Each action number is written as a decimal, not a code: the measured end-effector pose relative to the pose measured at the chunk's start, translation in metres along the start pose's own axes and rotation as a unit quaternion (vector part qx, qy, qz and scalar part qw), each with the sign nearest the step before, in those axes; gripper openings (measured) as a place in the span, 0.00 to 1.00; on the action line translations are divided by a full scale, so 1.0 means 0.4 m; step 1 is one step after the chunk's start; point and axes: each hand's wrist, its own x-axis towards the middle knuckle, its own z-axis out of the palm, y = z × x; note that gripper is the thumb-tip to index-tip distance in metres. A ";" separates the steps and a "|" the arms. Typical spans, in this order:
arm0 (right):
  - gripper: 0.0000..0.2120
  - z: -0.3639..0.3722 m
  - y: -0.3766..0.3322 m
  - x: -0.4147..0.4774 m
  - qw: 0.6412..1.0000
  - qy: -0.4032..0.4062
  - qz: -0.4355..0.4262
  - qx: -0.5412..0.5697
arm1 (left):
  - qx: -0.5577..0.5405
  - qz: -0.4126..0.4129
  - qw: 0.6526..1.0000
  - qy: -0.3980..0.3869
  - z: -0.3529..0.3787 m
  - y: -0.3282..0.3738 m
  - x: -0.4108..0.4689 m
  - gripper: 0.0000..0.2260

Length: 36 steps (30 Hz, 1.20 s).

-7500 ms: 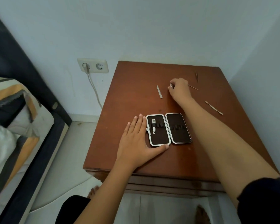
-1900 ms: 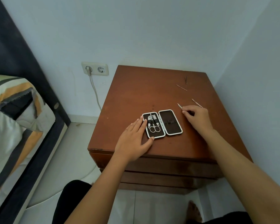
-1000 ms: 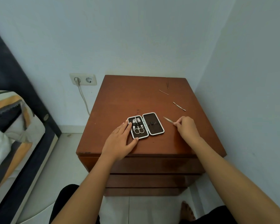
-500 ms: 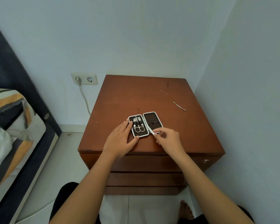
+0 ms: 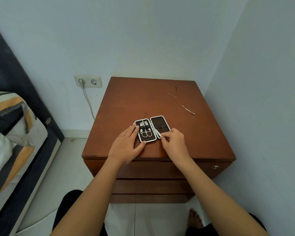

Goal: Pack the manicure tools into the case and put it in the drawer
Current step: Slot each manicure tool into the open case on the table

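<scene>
An open manicure case [image 5: 160,122] with a white rim and dark lining lies near the front of the brown nightstand [image 5: 129,106]. Its left half holds small scissors [image 5: 146,134] and clippers in loops. My left hand [image 5: 126,147] lies flat against the case's left edge, fingers spread, thumb at its front corner. My right hand [image 5: 174,142] pinches a thin metal tool [image 5: 157,133] at the front edge of the case's right half. Three slim metal tools lie loose at the back right: a pusher [image 5: 188,109], a thin stick [image 5: 172,95] and tweezers [image 5: 176,88].
The nightstand stands in a corner, walls behind and to the right. Its drawers [image 5: 153,169] are closed, with a lock [image 5: 215,167] at the top right. A wall socket [image 5: 88,81] with a cable is at the left. A bed [image 5: 10,133] stands further left.
My right hand picked up a metal tool from the right of the case and carried it left to the case's right half. My left hand stayed on the case.
</scene>
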 end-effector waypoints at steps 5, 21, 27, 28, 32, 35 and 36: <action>0.10 -0.005 0.015 -0.001 1.000 0.012 0.003 -0.004 | 0.004 0.001 1.000 -0.002 0.000 0.000 0.003 0.31; 0.12 -0.008 0.036 -0.032 0.981 -0.012 -0.169 -0.091 | 0.009 0.011 1.000 -0.018 0.004 -0.001 -0.002 0.33; 0.18 0.008 0.038 0.005 0.979 -0.046 -0.157 -0.120 | 0.027 0.004 0.999 -0.021 0.007 0.003 0.004 0.37; 0.19 0.010 0.036 0.012 0.978 -0.058 -0.156 -0.125 | 0.032 0.001 0.999 -0.020 0.005 0.004 0.005 0.39; 0.20 -0.002 0.042 0.041 0.983 -0.092 -0.140 -0.078 | 0.063 -0.016 0.998 -0.023 -0.004 0.009 0.032 0.46; 0.17 -0.033 0.061 0.091 0.991 -0.058 -0.122 0.020 | 0.050 -0.033 0.998 -0.033 -0.006 0.008 0.062 0.51; 0.16 -0.044 0.069 0.121 0.992 -0.037 -0.117 0.037 | 0.043 -0.030 0.998 -0.041 -0.005 0.006 0.073 0.52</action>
